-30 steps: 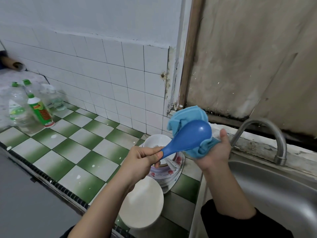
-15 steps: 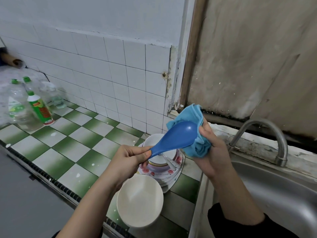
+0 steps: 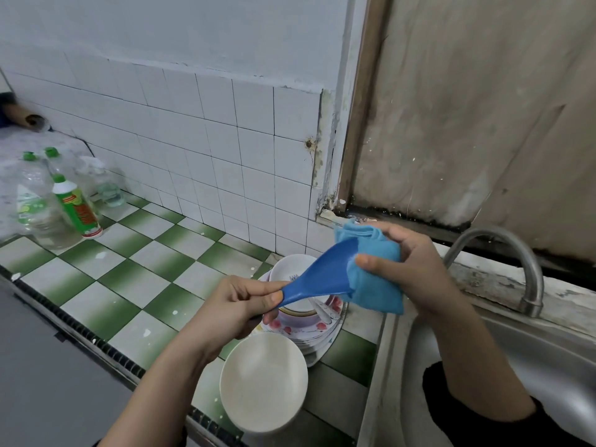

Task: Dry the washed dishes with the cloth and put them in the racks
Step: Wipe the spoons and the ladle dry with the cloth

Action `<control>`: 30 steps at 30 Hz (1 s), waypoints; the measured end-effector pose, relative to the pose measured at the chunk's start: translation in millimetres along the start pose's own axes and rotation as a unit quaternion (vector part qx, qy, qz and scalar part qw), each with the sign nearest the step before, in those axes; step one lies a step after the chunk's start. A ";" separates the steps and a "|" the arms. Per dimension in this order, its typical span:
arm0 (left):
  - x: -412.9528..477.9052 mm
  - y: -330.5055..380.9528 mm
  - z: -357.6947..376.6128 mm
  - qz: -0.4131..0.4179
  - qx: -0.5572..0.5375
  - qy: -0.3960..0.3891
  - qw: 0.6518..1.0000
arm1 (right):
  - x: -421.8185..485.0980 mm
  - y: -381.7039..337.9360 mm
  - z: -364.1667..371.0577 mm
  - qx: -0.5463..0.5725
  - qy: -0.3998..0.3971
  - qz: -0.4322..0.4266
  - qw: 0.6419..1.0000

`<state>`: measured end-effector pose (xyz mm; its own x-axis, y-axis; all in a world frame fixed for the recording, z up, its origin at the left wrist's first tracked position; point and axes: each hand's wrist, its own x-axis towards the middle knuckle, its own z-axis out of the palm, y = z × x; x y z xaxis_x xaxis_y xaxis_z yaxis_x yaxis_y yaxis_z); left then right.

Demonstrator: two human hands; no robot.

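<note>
Two hands hold one blue spoon point(image 3: 322, 275) in the air, above the dishes at the counter's sink end.

The left hand point(image 3: 238, 311) pinches the handle end between the thumb and curled fingers, so that the spoon slopes up to the right. The right hand point(image 3: 416, 272) grips a blue cloth point(image 3: 377, 285) folded round the spoon's head, the thumb pressing the cloth on the near face and the fingers curled behind it. Below the spoon a stack of plates and bowls point(image 3: 306, 330) sits on the green-and-white tiled counter point(image 3: 129, 269), and a white bowl point(image 3: 263, 382) stands just in front of the stack, near the counter's front edge. The steel sink point(image 3: 548, 350) lies to the right, with its curved tap point(image 3: 503, 250) behind. Well apart, at the far left by the tiled wall, stand several bottles point(image 3: 75, 206).
</note>
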<state>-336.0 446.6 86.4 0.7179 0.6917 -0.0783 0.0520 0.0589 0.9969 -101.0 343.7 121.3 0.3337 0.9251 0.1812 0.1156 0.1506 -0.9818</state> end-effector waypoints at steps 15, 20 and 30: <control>9.0 -7.4 37.4 0.096 0.107 0.092 0.985 | 15.0 24.3 33.8 0.001 0.402 0.001 0.916; 4.8 4.2 21.4 0.096 0.137 0.094 0.981 | 9.5 16.0 20.8 0.023 0.125 0.019 0.992; -3.1 31.1 -5.4 0.084 0.209 0.050 0.973 | 16.7 -1.7 9.5 -0.351 0.077 -0.096 0.928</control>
<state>-340.3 450.2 117.6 0.6712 0.7336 0.1063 0.2325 -0.3445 0.9095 -104.5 362.2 125.4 0.3662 0.8361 0.4084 0.7508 -0.0062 -0.6605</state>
